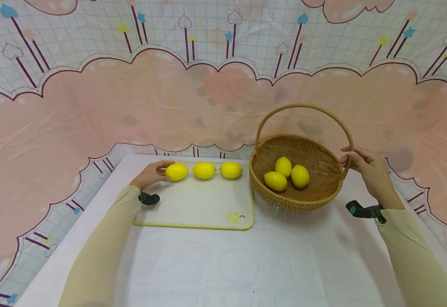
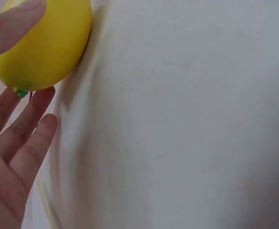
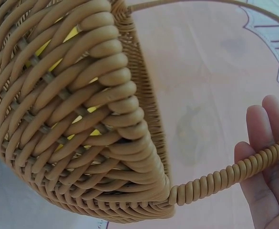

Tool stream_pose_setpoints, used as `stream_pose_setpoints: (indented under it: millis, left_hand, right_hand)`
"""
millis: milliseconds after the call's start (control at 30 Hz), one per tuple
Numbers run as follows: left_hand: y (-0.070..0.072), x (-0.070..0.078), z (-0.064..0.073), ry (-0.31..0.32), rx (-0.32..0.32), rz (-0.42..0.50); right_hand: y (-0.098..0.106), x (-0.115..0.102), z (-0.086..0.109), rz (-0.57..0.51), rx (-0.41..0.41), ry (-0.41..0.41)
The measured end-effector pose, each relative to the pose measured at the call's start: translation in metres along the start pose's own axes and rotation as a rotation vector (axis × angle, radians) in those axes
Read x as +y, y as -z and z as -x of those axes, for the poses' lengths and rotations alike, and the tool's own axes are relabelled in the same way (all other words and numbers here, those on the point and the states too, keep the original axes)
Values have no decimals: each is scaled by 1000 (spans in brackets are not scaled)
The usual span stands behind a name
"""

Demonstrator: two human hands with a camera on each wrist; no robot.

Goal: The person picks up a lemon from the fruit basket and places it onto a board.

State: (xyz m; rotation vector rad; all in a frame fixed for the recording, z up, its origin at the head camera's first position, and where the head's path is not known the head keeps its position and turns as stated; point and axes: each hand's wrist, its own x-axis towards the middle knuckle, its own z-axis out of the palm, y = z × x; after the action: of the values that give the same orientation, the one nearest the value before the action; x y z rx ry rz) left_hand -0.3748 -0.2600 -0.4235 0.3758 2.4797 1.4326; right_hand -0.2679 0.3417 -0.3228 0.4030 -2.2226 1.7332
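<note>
At the back left of the white cutting board, my left hand has its thumb and fingers around the left end of a yellow lemon. In the left wrist view the thumb lies across this lemon, whose green stem tip points toward the palm. Two more lemons, a middle one and a right one, continue the row. My right hand holds the handle of a brown wicker basket on its right side. Inside the basket are three lemons.
The basket stands close beside the board's right edge, its tall arched handle rising above it. A white cloth with faint printing covers the table. Behind hangs a pink and white patterned curtain.
</note>
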Motion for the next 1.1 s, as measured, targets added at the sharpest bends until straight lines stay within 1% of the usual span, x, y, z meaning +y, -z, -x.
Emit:
stream_pose_setpoints:
  millis: [67, 200, 300, 400, 500, 700, 867, 1000, 1100]
  left_hand:
    - [0, 1, 0, 1, 6, 5]
    - [2, 5, 0, -9, 17, -2]
    - [3, 10, -1, -18, 32, 16]
    - [5, 17, -4, -33, 42, 40]
    - [5, 27, -7, -55, 56, 67]
    - [-1, 56, -17, -138, 56, 95]
    - [-16, 85, -28, -205, 3, 105]
    - [-34, 109, -38, -262, -70, 103]
    - [-50, 129, -45, -313, -139, 92]
  right_hand:
    - [0, 0, 0, -1, 0, 6]
    - [0, 1, 0, -85, -12, 33]
    - [0, 2, 0, -142, -23, 48]
    - [0, 2, 0, -143, -23, 51]
    - [0, 3, 0, -136, -21, 47]
    - [1, 3, 0, -132, -18, 42]
    - [1, 3, 0, -144, -24, 49]
    - [1, 4, 0, -142, -28, 48]
    - [1, 4, 0, -134, -27, 45]
